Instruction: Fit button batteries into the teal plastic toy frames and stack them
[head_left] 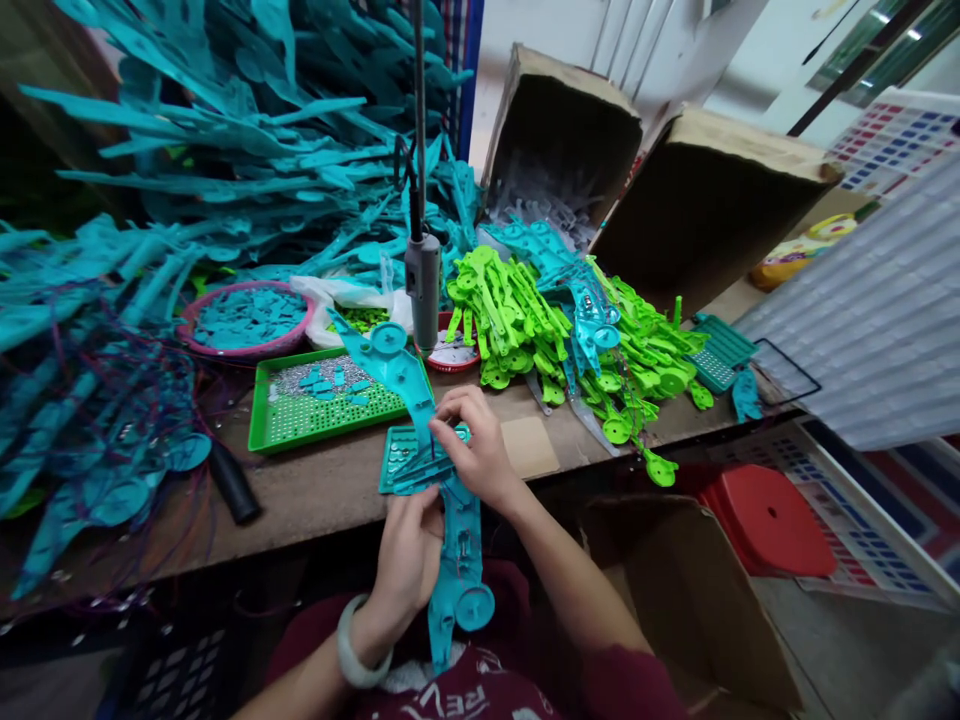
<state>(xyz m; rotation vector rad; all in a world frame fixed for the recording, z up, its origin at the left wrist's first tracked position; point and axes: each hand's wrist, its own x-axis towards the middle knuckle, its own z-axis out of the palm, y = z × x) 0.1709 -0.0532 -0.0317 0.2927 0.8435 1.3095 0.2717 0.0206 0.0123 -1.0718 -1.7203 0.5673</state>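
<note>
A long teal plastic shell piece (463,560), with round discs and small inner fittings, lies across the table edge, its lower end over my lap. My left hand (409,550) is closed on the shell's near side, around its middle. Fingers of my right hand (480,445) are pinched together at the shell's middle; whatever is between them is too small to make out. Beneath the shell sits a small teal tray (397,460) with compartments. A grey electric screwdriver (424,290) hangs upright just beyond my hands.
A green tray (292,430) holds small metal parts and teal pieces. Behind it stands a pink basket (307,325) of teal bits. Teal shells (247,150) pile up at left and back; lime-green parts (517,320) heap at right. Cardboard boxes (517,90) stand behind.
</note>
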